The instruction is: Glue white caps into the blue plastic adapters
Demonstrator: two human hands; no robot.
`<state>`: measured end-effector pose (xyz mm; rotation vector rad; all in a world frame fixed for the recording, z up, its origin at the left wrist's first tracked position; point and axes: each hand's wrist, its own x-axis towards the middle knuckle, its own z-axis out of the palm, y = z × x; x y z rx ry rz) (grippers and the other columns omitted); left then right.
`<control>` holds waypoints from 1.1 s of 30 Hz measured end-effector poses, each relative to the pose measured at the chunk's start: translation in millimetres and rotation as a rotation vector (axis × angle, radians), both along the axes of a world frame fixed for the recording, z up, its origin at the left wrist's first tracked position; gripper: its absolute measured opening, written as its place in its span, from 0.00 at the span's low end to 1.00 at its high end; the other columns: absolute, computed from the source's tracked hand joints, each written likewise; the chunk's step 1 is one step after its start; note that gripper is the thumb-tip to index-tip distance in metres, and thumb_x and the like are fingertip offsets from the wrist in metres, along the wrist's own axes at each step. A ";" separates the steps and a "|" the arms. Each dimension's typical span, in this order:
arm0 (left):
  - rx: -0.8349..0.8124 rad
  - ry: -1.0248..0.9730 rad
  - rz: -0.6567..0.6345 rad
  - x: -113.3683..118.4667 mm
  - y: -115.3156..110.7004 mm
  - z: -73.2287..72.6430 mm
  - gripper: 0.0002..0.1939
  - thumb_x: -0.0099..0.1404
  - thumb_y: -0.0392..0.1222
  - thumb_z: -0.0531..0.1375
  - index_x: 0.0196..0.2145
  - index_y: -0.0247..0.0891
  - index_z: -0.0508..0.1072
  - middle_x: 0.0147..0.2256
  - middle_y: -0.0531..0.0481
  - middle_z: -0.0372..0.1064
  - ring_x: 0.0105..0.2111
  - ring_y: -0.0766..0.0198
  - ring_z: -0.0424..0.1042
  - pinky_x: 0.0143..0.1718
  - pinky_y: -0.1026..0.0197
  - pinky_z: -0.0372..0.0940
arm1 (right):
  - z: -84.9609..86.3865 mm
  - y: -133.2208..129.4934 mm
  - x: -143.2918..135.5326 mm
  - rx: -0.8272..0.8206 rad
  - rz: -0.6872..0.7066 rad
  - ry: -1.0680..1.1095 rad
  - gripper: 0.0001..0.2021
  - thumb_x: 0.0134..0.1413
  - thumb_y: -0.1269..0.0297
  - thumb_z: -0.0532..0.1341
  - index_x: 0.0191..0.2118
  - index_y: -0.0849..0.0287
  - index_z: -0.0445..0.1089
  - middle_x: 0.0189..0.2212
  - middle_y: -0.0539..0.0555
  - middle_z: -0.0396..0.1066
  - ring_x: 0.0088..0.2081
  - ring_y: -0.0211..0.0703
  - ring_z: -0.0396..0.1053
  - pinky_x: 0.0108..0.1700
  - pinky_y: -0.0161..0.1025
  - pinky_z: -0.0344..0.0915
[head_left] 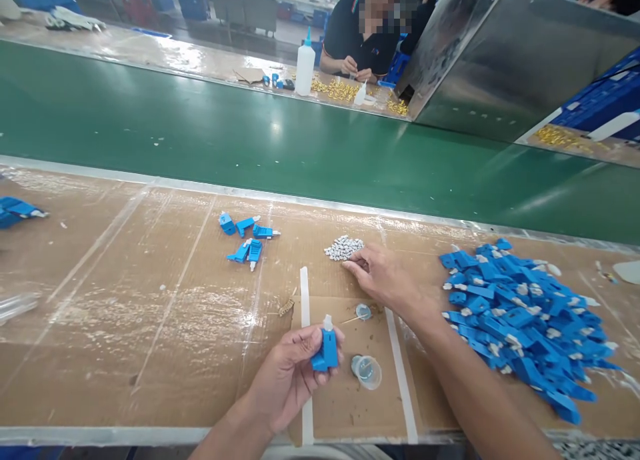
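My left hand is closed around a blue plastic part, holding it upright with its white tip pointing up. Near the right edge of a small heap of grey pellet-like pieces, my right hand has its thumb and forefinger drawn together. Whatever may be between those fingertips is too small to make out. Below it, on the cardboard, are a small clear cup with bluish contents and a little bluish lid or dish with a thin stick at it.
A big pile of blue parts with white tips covers the right side. Several similar parts lie left of the grey heap. A green conveyor belt runs behind the table. Across it, a person handles something beside a white bottle.
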<state>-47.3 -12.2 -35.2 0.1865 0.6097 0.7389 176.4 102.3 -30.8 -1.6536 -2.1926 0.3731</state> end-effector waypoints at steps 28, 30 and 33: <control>0.289 0.091 0.094 30.1 -0.9 39.4 0.13 0.66 0.47 0.66 0.39 0.32 0.79 0.32 0.46 0.75 0.28 0.70 0.71 0.27 0.70 0.65 | 54.1 -115.1 -24.7 -0.787 -0.180 1.473 0.13 0.55 0.56 0.71 0.30 0.60 0.72 0.25 0.49 0.66 0.24 0.31 0.59 0.24 0.27 0.59; 0.295 0.099 0.106 30.7 -2.0 41.1 0.13 0.65 0.47 0.67 0.38 0.32 0.78 0.31 0.46 0.74 0.29 0.69 0.71 0.27 0.70 0.65 | 54.3 -118.3 -26.4 -0.769 -0.193 1.468 0.14 0.55 0.55 0.71 0.30 0.60 0.72 0.24 0.48 0.65 0.23 0.31 0.58 0.23 0.28 0.57; 0.309 0.110 0.134 31.3 -3.4 43.1 0.13 0.64 0.47 0.68 0.38 0.33 0.78 0.30 0.49 0.73 0.28 0.70 0.69 0.28 0.70 0.65 | 54.3 -122.5 -30.9 -0.690 -0.207 1.431 0.13 0.56 0.54 0.70 0.31 0.59 0.73 0.24 0.49 0.67 0.23 0.34 0.62 0.24 0.30 0.57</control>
